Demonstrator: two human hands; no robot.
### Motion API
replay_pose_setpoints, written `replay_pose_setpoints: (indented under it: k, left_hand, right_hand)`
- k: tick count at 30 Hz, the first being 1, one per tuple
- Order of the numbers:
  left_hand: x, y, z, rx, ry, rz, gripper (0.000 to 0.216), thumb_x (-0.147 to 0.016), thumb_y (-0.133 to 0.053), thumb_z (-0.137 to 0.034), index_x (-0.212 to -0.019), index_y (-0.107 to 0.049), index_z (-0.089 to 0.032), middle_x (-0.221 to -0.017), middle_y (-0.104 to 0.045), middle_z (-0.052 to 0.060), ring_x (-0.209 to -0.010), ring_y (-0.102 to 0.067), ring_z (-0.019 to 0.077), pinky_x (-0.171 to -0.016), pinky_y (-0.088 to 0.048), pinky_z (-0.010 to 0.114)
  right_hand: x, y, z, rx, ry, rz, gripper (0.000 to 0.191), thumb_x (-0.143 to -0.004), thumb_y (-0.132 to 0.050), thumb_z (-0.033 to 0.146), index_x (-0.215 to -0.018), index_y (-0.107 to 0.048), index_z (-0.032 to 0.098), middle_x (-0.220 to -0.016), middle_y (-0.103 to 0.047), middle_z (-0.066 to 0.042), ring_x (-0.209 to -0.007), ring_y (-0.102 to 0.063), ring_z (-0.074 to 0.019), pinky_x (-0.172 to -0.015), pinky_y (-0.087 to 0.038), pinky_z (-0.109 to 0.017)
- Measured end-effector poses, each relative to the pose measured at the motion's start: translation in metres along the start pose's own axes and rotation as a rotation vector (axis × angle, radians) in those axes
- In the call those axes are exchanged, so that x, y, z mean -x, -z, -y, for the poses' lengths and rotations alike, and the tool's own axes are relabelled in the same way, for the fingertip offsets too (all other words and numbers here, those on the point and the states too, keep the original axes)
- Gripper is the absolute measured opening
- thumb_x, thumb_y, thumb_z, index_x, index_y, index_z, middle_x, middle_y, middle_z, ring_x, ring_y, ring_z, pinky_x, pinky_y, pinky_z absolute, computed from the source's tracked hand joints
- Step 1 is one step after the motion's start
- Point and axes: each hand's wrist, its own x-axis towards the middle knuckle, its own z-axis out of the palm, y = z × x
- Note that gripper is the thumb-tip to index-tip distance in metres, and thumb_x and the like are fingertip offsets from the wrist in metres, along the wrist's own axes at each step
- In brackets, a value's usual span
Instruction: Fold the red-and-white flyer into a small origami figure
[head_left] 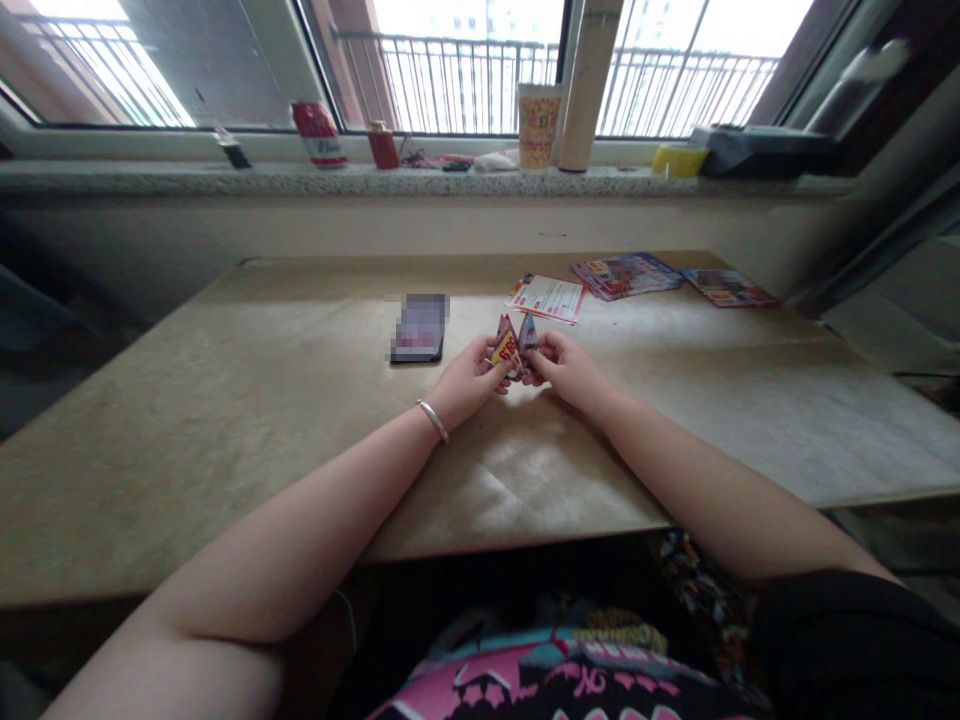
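Near the middle of the table, my left hand (480,375) and my right hand (553,362) hold a small piece of folded, colourfully printed paper (507,345) between them. Its two pointed parts stick up, one yellow and red with printed figures, the other bluish. The thumb and fingers of my left hand pinch the yellow and red side. The bluish side is pinched by my right hand. A silver bangle (433,420) circles my left wrist. Just beyond my hands lies a white printed sheet with a red edge (550,298).
A dark phone-like slab (420,328), partly blurred, lies left of my hands. Colourful printed leaflets (630,274) are stacked at the back right, with another leaflet (727,288) beside them. On the windowsill (442,182) stand a red can (320,134), a paper cup (538,127) and a yellow block (677,161).
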Motion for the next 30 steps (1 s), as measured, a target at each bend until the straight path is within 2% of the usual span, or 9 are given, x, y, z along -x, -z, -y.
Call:
replay_pose_setpoints:
  k: [3, 6, 9, 13, 20, 24, 28, 30]
  left_hand:
    - [-0.0014, 0.0008, 0.0007, 0.083, 0.003, -0.011, 0.045, -0.071, -0.076, -0.032, -0.105, -0.05, -0.016, -0.094, -0.065, 0.004, -0.074, -0.066, 0.0119, -0.068, -0.056, 0.025]
    - [-0.0025, 0.003, 0.0016, 0.12, 0.054, -0.017, 0.045, -0.071, -0.076, -0.031, -0.105, -0.051, -0.015, -0.097, -0.066, 0.006, -0.075, -0.066, 0.0112, -0.071, -0.056, 0.026]
    - [-0.0026, 0.004, 0.0027, 0.128, 0.095, -0.013, 0.042, -0.073, -0.075, -0.034, -0.103, -0.053, -0.015, -0.094, -0.067, 0.006, -0.072, -0.065, 0.0104, -0.069, -0.055, 0.025]
    - [-0.002, 0.0028, 0.0043, 0.11, 0.076, 0.001, 0.038, -0.074, -0.074, -0.033, -0.101, -0.055, -0.015, -0.096, -0.068, 0.007, -0.073, -0.065, 0.0105, -0.07, -0.054, 0.025]
    - [-0.0021, 0.0004, 0.0039, 0.102, 0.054, -0.025, 0.032, -0.074, -0.072, -0.026, -0.097, -0.054, -0.014, -0.094, -0.068, 0.007, -0.075, -0.065, 0.0123, -0.071, -0.053, 0.027]
    - [-0.0031, -0.0006, 0.0033, 0.117, 0.048, -0.021, 0.04, -0.065, -0.074, -0.018, -0.099, -0.054, -0.015, -0.094, -0.068, 0.005, -0.079, -0.065, 0.0141, -0.074, -0.053, 0.029]
    - [-0.0038, -0.0014, 0.0015, 0.02, 0.082, -0.055, 0.023, -0.067, -0.071, -0.019, -0.086, -0.059, -0.013, -0.079, -0.066, 0.003, -0.069, -0.062, 0.012, -0.072, -0.053, 0.028]
    - [-0.0031, -0.0026, -0.0015, -0.014, 0.062, -0.08, 0.022, -0.067, -0.069, -0.014, -0.087, -0.06, -0.013, -0.08, -0.066, 0.003, -0.069, -0.061, 0.0115, -0.069, -0.053, 0.026]
  right_hand:
    - [-0.0017, 0.0008, 0.0004, -0.058, -0.003, -0.02, 0.033, -0.073, -0.067, 0.048, -0.086, -0.05, 0.022, -0.068, -0.065, 0.002, -0.057, -0.061, -0.0115, -0.056, -0.048, -0.024]
    - [-0.0034, 0.003, -0.0001, -0.081, 0.034, 0.0, 0.036, -0.068, -0.072, 0.045, -0.085, -0.051, 0.022, -0.071, -0.065, 0.002, -0.06, -0.059, -0.0109, -0.059, -0.048, -0.025]
    - [-0.0028, 0.0046, 0.0011, -0.054, 0.024, 0.02, 0.034, -0.069, -0.07, 0.044, -0.086, -0.052, 0.021, -0.072, -0.065, 0.001, -0.061, -0.058, -0.0106, -0.059, -0.046, -0.024]
    - [0.0005, 0.0043, 0.0052, 0.021, 0.0, 0.022, 0.029, -0.073, -0.065, 0.044, -0.085, -0.053, 0.021, -0.073, -0.066, 0.001, -0.063, -0.058, -0.0105, -0.057, -0.043, -0.022]
    - [-0.0002, 0.0024, 0.0033, 0.019, 0.041, 0.034, 0.027, -0.074, -0.064, 0.043, -0.085, -0.053, 0.021, -0.074, -0.065, 0.001, -0.066, -0.059, -0.0114, -0.063, -0.047, -0.025]
    - [-0.0024, 0.0017, -0.0008, -0.027, 0.085, 0.05, 0.036, -0.068, -0.072, 0.044, -0.089, -0.055, 0.021, -0.082, -0.068, -0.001, -0.073, -0.061, -0.0135, -0.071, -0.049, -0.027]
    - [-0.0019, -0.0009, -0.0005, -0.028, 0.145, 0.052, 0.037, -0.067, -0.074, 0.041, -0.093, -0.06, 0.019, -0.093, -0.07, -0.004, -0.085, -0.063, -0.0173, -0.083, -0.05, -0.033]
    - [-0.0011, -0.0019, 0.0001, 0.014, 0.15, 0.04, 0.032, -0.068, -0.072, 0.037, -0.091, -0.062, 0.018, -0.091, -0.07, -0.005, -0.085, -0.063, -0.019, -0.084, -0.049, -0.035]
